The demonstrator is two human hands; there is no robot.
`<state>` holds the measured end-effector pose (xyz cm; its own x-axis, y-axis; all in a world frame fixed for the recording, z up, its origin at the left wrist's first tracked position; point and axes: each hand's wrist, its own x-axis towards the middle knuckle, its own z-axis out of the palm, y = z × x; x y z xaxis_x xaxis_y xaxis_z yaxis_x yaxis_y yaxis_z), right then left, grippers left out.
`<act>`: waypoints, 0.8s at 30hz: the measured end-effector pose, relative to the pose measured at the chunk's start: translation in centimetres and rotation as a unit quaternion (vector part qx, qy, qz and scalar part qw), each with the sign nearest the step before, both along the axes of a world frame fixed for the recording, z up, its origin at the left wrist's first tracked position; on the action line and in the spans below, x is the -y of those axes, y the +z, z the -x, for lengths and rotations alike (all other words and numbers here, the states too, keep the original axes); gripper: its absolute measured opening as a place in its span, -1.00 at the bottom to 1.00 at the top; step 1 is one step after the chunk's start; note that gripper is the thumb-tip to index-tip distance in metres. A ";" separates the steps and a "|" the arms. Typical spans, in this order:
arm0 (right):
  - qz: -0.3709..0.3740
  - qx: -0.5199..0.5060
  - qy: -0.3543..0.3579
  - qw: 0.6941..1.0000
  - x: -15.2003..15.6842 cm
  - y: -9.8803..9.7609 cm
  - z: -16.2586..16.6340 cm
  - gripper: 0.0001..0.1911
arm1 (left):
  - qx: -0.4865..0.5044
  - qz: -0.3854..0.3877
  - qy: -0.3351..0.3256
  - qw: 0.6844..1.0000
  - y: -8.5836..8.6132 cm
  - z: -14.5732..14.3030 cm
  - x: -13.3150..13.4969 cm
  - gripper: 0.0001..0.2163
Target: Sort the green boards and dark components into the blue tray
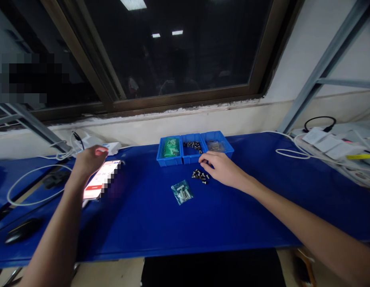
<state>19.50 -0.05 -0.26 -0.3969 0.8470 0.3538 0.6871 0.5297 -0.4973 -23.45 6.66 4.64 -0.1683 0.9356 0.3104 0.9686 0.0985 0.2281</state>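
The left arm reaches forward across the blue-topped workbench (pixel 233 223), with the left hand (pixel 89 161) turned back upward and its fingers curled in, close together. The hand hovers at the edge of a lit smartphone (pixel 97 181) lying on the bench; whether it touches the phone or holds anything cannot be told from this angle. The right arm stretches in from the lower right, its right hand (pixel 219 169) palm down with the fingers loosely spread and arched, gripping nothing visible. Its fingertips (pixel 203 159) sit just above a small pile of loose black screws (pixel 199 176) on the bench, right by the front of a blue three-compartment parts tray (pixel 170 159). The tray's middle compartment holds more dark screws (pixel 192 145). A small clear bag of metal bolts (pixel 182 192) lies on the bench, just left of and below the pile.
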 end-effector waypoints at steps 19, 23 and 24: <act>0.010 0.091 0.027 0.995 -0.3 -1.6 0.1 -0.84 | 0.015 -0.003 -0.466 0.885 -3.8 -21.2 4.4 -0.78; 0.015 0.083 0.027 0.996 -0.3 -1.3 0.1 -0.85 | 0.010 -0.017 -0.465 0.885 -4.9 -21.0 4.9 -0.78; 0.018 0.083 0.028 0.996 -0.3 -1.2 0.1 -0.84 | 0.010 -0.015 -0.465 0.885 -5.2 -21.0 4.8 -0.78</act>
